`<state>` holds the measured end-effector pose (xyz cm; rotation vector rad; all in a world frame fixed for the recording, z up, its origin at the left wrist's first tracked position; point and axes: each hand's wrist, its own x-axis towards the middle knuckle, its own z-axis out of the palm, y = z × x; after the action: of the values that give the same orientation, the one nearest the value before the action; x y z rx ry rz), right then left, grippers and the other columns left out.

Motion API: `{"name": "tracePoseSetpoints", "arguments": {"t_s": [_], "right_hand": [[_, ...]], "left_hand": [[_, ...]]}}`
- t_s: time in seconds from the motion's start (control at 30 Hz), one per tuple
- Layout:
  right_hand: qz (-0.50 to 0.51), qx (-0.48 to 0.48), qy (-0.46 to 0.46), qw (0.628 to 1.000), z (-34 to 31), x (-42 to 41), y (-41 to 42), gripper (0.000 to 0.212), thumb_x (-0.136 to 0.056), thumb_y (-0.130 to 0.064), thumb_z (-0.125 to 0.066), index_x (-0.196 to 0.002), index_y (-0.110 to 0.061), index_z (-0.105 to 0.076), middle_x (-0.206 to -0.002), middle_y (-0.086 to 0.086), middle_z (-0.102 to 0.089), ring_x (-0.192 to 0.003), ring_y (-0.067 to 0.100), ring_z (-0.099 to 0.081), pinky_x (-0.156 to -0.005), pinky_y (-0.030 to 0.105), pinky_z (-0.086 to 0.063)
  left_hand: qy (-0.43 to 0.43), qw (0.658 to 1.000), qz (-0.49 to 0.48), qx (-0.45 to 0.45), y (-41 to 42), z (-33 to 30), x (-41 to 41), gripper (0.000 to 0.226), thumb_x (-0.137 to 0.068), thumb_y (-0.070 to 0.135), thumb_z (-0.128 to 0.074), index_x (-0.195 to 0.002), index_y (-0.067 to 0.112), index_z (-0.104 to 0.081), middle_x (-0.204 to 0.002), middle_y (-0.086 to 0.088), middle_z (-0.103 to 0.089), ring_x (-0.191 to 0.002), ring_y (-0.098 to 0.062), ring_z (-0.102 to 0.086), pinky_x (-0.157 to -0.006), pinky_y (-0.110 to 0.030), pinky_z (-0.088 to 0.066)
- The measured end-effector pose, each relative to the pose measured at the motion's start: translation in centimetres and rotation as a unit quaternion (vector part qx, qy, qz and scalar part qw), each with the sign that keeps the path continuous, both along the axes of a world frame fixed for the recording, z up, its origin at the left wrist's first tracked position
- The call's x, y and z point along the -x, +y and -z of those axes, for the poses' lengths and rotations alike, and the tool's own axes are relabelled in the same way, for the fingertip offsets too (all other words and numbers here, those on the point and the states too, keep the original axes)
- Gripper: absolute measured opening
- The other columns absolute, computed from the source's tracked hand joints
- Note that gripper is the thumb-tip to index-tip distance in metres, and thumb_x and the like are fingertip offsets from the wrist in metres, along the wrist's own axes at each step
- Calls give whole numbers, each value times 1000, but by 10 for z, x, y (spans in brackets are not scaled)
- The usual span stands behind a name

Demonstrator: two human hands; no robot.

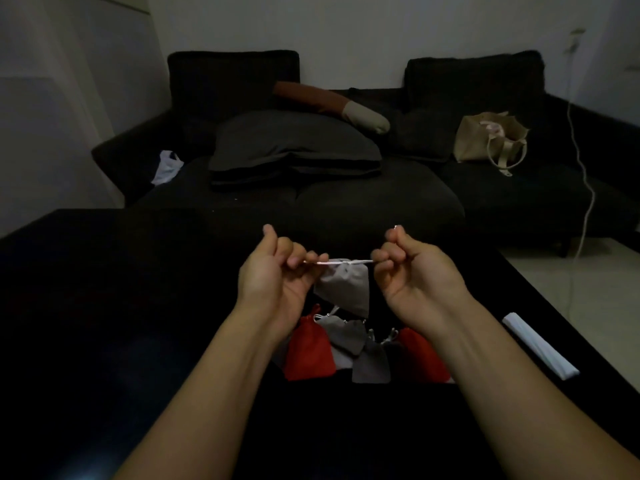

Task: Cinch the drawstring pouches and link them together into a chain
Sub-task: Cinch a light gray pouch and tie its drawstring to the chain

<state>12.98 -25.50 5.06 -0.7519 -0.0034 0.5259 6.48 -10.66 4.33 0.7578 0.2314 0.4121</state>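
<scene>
Left hand and right hand pinching drawstring ends of grey pouch, held above pouch pile on black table.

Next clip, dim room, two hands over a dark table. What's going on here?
A person holds a grey pouch up over the dark table. The left hand and right hand each pinch an end of its white drawstring and hold it taut sideways, so the pouch mouth looks gathered. Beneath it on the table lie more pouches, red pouches and grey ones, apparently strung together.
</scene>
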Motion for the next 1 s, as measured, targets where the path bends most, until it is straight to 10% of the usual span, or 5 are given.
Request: {"name": "tracePoseSetpoints", "arguments": {"t_s": [0.3,0.53,0.7,0.87,1.0], "right_hand": [[-13,239,-266,934,2,2,2,27,-103,-23,-47,-82,-9,-55,-55,0,-32,-46,8,-32,-39,18,-24],[-32,614,-563,551,9,12,-4,33,-83,-53,-70,-94,-23,-59,-86,-12,-53,-78,7,-54,-71,32,-51],[-7,619,-556,554,6,8,-2,42,-87,-54,-64,-65,-21,-52,-80,-2,-50,-70,14,-53,-64,36,-47],[-75,577,-540,608,8,4,-7,28,-94,-43,-59,-75,-23,-59,-84,-3,-58,-74,11,-59,-66,31,-51],[-96,578,-540,605,11,2,-7,16,-97,-32,-59,-85,-23,-65,-82,-3,-67,-75,11,-66,-72,39,-58]], "left_hand": [[-7,996,-26,-84,-6,5,-1,59,-105,39,-33,-51,17,-29,-47,2,-26,-43,-12,-32,-52,-26,-42],[-22,997,17,-75,1,8,1,57,-104,43,-32,-54,16,-37,-53,-2,-38,-53,-16,-53,-77,-38,-54],[14,979,-19,-204,1,7,2,54,-104,39,-35,-58,12,-43,-56,-4,-48,-65,-20,-64,-77,-36,-57],[61,795,-33,-602,2,17,14,13,-93,28,-64,-82,22,-63,-69,-4,-65,-65,-18,-65,-59,-27,-53],[65,747,-42,-660,-3,25,13,5,-90,23,-66,-88,25,-62,-79,4,-65,-70,-6,-62,-61,-16,-50]]}}
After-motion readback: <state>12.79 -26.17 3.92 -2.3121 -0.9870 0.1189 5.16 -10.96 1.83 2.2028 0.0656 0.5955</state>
